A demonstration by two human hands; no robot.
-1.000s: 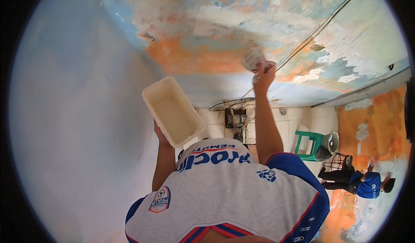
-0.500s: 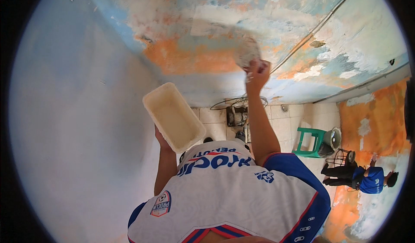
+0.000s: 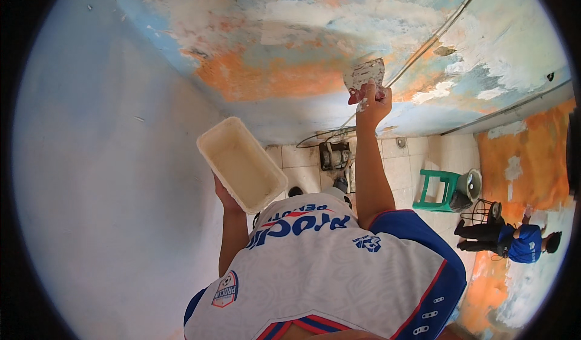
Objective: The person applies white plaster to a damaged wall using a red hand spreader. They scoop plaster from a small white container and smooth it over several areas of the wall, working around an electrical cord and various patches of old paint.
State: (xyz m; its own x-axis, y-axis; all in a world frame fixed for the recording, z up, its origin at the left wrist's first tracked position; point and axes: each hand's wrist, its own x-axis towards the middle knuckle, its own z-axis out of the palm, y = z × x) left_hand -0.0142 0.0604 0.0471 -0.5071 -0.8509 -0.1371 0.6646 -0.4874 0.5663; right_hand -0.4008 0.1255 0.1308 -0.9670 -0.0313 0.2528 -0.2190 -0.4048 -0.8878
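A rectangular cream plastic tub is tilted in front of my chest on the left, with a thin pale coating inside. My left hand grips its near left side from beneath, and most of its fingers are hidden behind the tub. Up at the wall, my right hand is closed around the red handle of a putty knife. Its broad blade is smeared with whitish filler and lies at or close to the patchy orange, blue and white wall; contact is hard to tell.
A cable runs slantwise along the wall right of the knife. Below are a black machine with a cord, a green stool and a bucket on the tiles. Another person works at the far right wall. A pale blue wall stands left.
My right hand and the putty knife have moved a little right and slightly down, and the blade has turned its smeared face into sight. The tub has barely shifted in my left hand.
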